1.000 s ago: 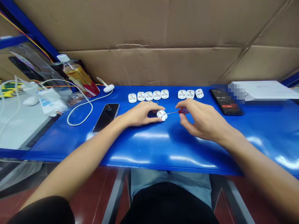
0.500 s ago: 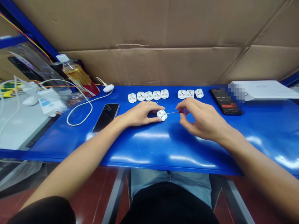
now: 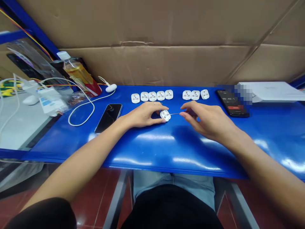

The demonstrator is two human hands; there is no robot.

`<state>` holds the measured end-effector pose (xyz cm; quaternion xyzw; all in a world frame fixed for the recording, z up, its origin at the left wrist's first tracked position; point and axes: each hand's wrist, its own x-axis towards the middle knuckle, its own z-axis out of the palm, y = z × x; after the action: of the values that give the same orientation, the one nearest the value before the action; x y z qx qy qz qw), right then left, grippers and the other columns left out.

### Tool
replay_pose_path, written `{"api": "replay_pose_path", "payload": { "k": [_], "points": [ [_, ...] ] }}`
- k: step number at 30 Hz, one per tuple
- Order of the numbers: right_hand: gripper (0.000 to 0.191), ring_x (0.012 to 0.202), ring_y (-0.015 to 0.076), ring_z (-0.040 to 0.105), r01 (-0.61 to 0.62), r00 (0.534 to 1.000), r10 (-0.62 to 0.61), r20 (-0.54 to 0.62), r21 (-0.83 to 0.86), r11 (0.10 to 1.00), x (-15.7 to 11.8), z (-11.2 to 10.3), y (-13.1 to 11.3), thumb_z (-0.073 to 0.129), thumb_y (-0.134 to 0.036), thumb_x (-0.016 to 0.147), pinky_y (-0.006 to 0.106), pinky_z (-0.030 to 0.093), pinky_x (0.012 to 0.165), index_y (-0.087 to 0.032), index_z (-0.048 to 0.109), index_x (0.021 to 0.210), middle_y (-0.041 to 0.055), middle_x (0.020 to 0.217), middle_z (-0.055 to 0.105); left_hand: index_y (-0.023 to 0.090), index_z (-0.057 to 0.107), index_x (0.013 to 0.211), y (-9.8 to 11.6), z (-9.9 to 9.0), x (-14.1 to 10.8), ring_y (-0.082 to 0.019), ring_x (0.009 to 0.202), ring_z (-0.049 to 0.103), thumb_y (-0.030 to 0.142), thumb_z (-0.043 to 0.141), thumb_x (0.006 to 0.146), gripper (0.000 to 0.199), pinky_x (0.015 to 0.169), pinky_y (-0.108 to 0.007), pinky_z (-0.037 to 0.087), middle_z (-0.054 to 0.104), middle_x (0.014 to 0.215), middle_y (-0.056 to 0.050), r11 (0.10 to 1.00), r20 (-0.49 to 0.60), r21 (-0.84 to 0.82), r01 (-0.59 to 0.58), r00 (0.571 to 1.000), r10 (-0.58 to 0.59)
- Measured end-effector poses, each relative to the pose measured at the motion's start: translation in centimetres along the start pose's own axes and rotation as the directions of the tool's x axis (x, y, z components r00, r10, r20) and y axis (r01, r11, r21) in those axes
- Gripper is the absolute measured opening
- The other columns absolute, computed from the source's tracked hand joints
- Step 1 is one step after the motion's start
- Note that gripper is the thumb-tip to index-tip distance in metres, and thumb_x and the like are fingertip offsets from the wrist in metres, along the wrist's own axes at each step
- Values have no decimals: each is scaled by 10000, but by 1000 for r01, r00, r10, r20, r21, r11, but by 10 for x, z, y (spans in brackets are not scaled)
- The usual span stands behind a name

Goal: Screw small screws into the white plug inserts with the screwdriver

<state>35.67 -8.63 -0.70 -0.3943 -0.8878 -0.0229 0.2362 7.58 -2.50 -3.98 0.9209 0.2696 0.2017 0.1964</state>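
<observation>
Out on the blue workbench [image 3: 152, 149], eight white plug bases [image 3: 160, 95] line up along the back, five then three, with one more plug base [image 3: 165, 115] in the left hand [image 3: 143, 115], fingers curled close around it. The right hand [image 3: 205, 120] pinches a thin screwdriver shaft [image 3: 175, 114], fingertips together, its tip at the plug. Open blue runs to the front edge.

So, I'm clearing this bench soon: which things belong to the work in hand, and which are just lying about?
Work: white plug held by left hand; screwdriver in right hand; rows of white plugs.
Lying about: smartphone; phone with lit screen; white cable; plastic bottle.
</observation>
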Motion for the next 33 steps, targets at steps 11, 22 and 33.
{"api": "replay_pose_path", "payload": {
  "k": [11,22,33],
  "points": [
    [244,970,268,705,62,996,-69,48,128,990,0,0,0,493,-105,965,401,555,822,-228,584,1155,104,1118,710,190,676,1412,1,1,1,-237,1051,717,420,728,990,484,933,-341,540,760,1196,-110,1000,8,2,3,1000,-3],
    [248,1023,281,668,68,998,-66,-15,136,988,4,10,14,450,-78,973,444,549,884,-232,556,1136,117,1139,665,209,663,1435,1,-4,0,-233,1042,716,450,715,994,506,928,-339,540,758,1181,-101,999,32,23,24,999,-24],
    [215,1057,276,669,57,996,-66,52,169,984,4,15,15,443,-117,1011,442,559,915,-234,548,1157,115,1165,662,169,712,1330,4,-7,3,-254,1119,711,462,685,1008,436,1001,-373,545,745,1313,-113,995,-149,30,97,985,-92]
  ]
}}
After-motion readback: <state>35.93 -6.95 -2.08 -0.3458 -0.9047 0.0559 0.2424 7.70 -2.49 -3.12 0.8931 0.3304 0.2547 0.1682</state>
